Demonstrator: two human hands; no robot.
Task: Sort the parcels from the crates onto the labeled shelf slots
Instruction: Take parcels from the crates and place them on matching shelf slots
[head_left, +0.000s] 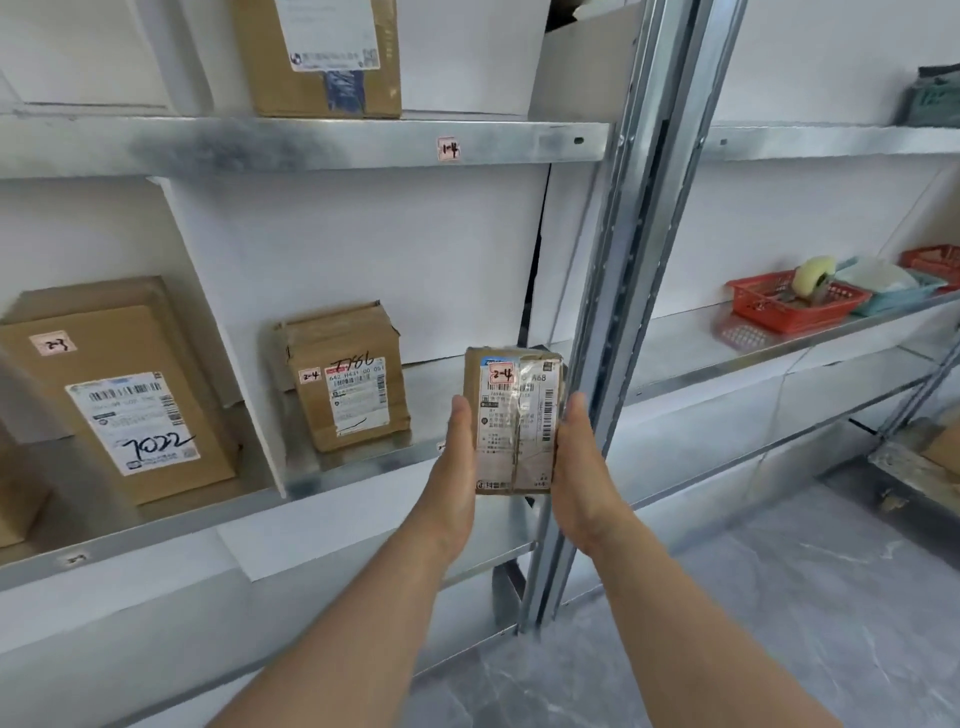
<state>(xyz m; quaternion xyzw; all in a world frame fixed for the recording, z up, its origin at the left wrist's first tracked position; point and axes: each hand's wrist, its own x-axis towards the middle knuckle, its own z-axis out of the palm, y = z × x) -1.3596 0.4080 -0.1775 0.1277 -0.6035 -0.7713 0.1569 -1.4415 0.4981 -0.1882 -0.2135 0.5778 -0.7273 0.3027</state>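
Gripping a small taped parcel (514, 415) marked 2-4 from both sides: left hand (457, 447) on one edge, right hand (576, 457) on the other, thumbs straight, other fingers hidden behind. Holding it upright just left of the steel upright (623, 291). Further left of that post: 2-4 box (348, 379), then 2-3 box (124, 395). Right of it: red basket (795, 301).
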